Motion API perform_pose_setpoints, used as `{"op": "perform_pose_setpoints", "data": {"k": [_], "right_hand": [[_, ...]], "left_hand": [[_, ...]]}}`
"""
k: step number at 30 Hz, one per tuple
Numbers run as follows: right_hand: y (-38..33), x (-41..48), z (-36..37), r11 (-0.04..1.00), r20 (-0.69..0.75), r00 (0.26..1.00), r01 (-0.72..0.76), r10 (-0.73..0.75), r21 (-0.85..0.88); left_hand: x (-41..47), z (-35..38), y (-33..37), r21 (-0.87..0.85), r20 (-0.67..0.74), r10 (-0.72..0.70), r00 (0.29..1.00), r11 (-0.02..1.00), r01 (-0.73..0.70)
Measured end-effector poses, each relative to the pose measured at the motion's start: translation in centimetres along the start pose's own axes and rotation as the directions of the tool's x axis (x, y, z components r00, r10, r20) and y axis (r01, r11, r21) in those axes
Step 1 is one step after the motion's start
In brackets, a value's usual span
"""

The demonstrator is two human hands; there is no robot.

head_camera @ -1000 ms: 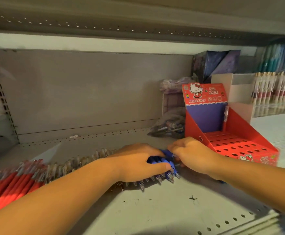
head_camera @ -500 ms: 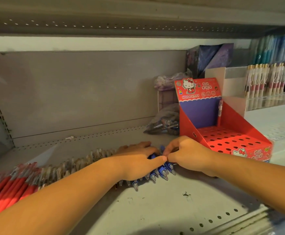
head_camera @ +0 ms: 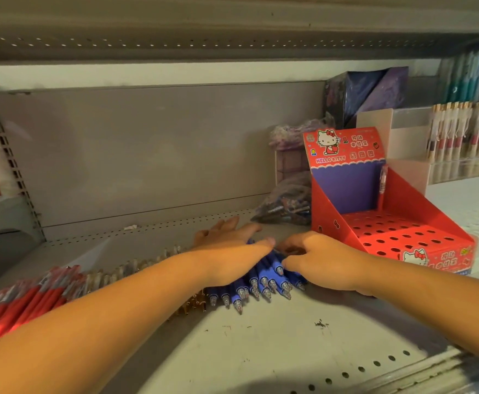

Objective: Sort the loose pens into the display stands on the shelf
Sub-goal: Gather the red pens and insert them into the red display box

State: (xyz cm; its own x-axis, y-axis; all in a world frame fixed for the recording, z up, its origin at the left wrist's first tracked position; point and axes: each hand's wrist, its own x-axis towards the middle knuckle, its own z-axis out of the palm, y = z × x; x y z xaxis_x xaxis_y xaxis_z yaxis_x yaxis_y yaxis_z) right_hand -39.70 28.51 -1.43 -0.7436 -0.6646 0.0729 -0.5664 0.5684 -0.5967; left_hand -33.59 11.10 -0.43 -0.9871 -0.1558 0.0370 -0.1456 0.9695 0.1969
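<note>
Left hand [head_camera: 232,251] flat, right hand [head_camera: 320,263] gripping slim, likely plastic pens [head_camera: 261,275]

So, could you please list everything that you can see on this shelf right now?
blue pens: a loose bunch, blue, lying on the shelf under both hands
red pens: a pile, red, far left
clear pens: a row, amber-clear, between the red and blue pens
display stand: one, red, right of the blue pens
standing pen: one, pale, upright at the stand's back right
bagged pens: one bag, dark, behind the stand's left side
dark box: one, purple, at the back
pen rack: one, clear, far right
shelf: one, grey
left hand: flat on the blue pens, fingers straight
right hand: fingers curled round blue pens
</note>
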Motion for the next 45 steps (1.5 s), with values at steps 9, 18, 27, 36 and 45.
{"op": "perform_pose_setpoints", "data": {"k": [9,18,27,36,45], "right_hand": [[-1.3,-0.5,0.5,0.993,0.169,0.978,0.120,-0.120,0.007],[-0.7,-0.9,0.1,0.993,0.179,0.977,0.122,-0.120,-0.003],[0.2,-0.5,0.5,0.978,0.341,0.923,0.204,-0.182,-0.032],[1.2,-0.3,-0.1,0.926,0.332,0.900,0.346,-0.283,-0.151],[1.1,0.2,0.4,0.900,0.324,0.901,0.371,-0.289,-0.228]], "left_hand": [[-3.5,1.6,-2.4,0.142,0.141,0.069,0.988,0.986,-0.089],[-2.8,1.6,-1.2,0.152,0.095,0.127,0.987,0.978,-0.141],[-3.0,2.1,-1.7,0.266,0.038,0.241,0.970,0.933,-0.243],[-3.2,2.6,-1.8,0.235,0.035,0.205,0.978,0.950,-0.207],[-3.1,2.8,-1.0,0.297,-0.003,0.173,0.985,0.941,-0.165]]}}
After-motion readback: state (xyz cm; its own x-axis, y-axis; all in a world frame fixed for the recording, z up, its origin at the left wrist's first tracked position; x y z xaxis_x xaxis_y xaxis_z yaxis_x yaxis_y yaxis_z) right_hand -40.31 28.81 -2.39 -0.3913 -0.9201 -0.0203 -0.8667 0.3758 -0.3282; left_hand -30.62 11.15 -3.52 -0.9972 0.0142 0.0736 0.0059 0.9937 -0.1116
